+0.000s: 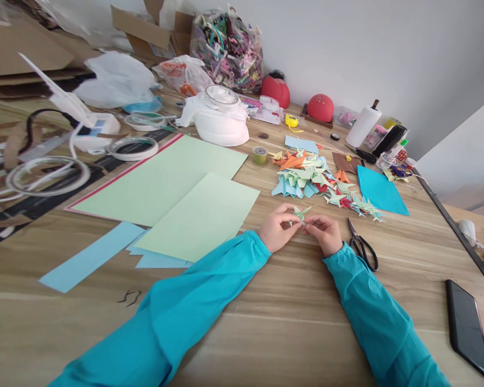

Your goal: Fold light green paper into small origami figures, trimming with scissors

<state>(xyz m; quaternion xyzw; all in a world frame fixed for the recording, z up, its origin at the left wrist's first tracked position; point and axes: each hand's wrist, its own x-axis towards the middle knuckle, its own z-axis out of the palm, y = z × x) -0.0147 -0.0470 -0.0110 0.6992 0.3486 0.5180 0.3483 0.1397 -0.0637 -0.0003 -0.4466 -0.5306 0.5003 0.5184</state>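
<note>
Just right of the right grip (325, 235), scissors (363, 248) lie flat and block a sideways pass. Beyond the grip, a pile of folded paper figures (317, 180) bars the forward path. Left of the left grip (279, 228), green sheets (197, 215) lie flat and low. Nearer than the grip, bare tabletop (282, 317) is open.

We hold a small folded paper piece (300, 213), pale green, pinched between the fingertips of our left hand (278, 230) and our right hand (325, 234). It is creased into narrow, pointed flaps that fan up and away from us. We cannot tell its finer folds; it is too small.
</note>
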